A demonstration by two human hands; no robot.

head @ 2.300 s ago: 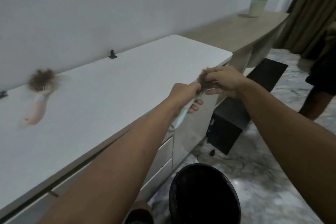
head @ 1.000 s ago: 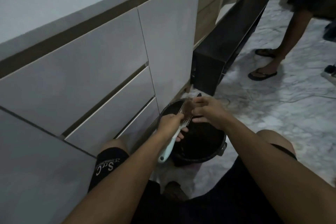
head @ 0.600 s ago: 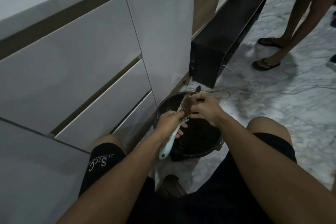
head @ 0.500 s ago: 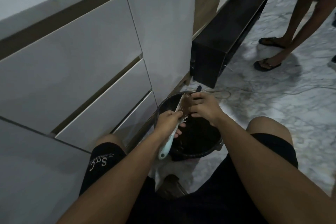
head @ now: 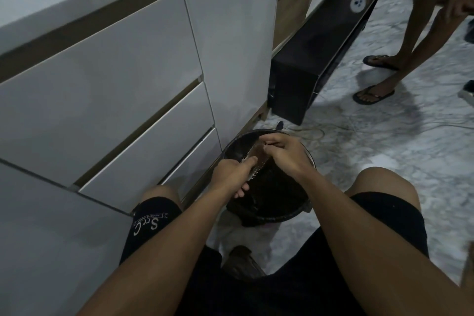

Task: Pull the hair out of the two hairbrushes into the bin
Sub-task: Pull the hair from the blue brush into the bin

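Head camera looks down past the white drawer fronts (head: 133, 100) at left. My left hand (head: 232, 174) has its grip wrapped around the bristled hairbrush (head: 252, 161), held over the round black plastic bin (head: 284, 215) on the marble floor (head: 384, 141). My right hand (head: 284, 154) pinches at hair on the bristles. 1 bystander's sandalled feet (head: 372, 93) stand far right.

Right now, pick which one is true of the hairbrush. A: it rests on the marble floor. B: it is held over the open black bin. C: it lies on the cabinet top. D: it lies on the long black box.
B: the left hand grips the hairbrush above the black bin while the right hand works at its bristles.
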